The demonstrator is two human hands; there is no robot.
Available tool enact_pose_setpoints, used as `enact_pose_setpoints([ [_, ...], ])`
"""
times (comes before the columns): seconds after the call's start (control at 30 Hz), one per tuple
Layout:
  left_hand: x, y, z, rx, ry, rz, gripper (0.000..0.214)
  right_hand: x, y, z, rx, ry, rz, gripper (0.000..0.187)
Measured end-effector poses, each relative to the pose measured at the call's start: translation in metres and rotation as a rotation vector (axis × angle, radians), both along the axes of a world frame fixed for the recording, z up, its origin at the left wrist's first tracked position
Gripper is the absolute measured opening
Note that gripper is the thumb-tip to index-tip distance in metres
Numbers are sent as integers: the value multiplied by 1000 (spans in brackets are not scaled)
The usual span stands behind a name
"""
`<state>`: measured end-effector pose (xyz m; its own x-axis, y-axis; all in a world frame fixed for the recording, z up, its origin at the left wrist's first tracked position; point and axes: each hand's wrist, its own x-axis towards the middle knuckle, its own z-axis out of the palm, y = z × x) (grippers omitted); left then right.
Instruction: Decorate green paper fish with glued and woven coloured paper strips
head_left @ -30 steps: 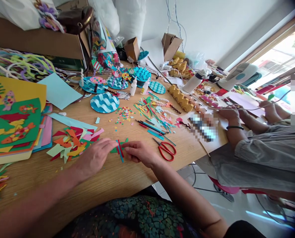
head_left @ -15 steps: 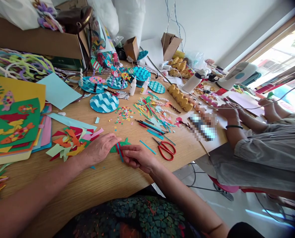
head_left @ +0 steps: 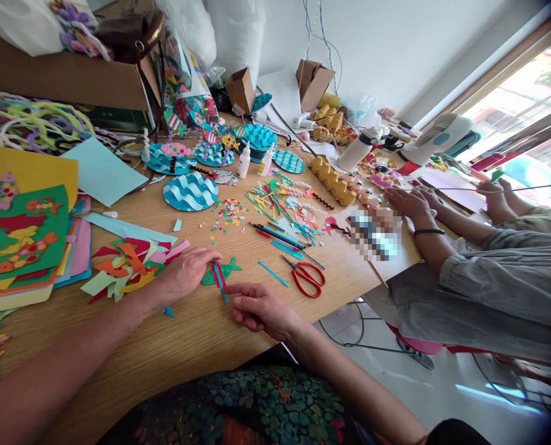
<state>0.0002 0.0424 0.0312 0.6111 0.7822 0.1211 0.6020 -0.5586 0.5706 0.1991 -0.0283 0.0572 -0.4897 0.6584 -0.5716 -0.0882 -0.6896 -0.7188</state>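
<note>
A green paper fish (head_left: 229, 269) lies on the wooden table (head_left: 201, 337) with a red strip and a blue strip (head_left: 218, 276) laid across it. My left hand (head_left: 185, 273) pinches the fish's left edge between thumb and fingers. Just below it, my right hand (head_left: 258, 307) rests on the table. Its forefinger is stretched out and touches the lower end of the blue strip, while the other fingers curl loosely and hold nothing. A loose blue strip (head_left: 273, 274) and red-handled scissors (head_left: 307, 277) lie to the right of the fish.
Coloured paper scraps (head_left: 127, 264) and stacked foam sheets (head_left: 22, 238) lie at the left. Behind are blue wavy discs (head_left: 190, 191), glue bottles (head_left: 244, 161), pencils (head_left: 279, 236) and cardboard boxes (head_left: 71, 77). Another person (head_left: 488, 272) sits at the right, hands on the table.
My right hand has let go of the strips and drawn back toward me, with only the forefinger touching. A blue strip now lies loose near the scissors. My left hand stays at the fish.
</note>
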Motion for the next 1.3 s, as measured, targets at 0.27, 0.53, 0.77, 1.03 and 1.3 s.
enact_pose_setpoints([
  [0.27,0,1,3,-51,-4,39,35,-5,9,-7,17,20,-28,43],
  [0.53,0,1,3,-49,-13,33,34,21,-3,2,174,-269,84,31],
  [0.77,2,-4,20,51,-112,128,30,53,15,7,863,-1287,82,19],
  [1.03,7,-13,44,-22,-128,151,29,40,37,7,764,-1419,280,14],
  [1.3,10,-10,32,-128,-163,113,25,42,39,1,802,-1341,229,12],
])
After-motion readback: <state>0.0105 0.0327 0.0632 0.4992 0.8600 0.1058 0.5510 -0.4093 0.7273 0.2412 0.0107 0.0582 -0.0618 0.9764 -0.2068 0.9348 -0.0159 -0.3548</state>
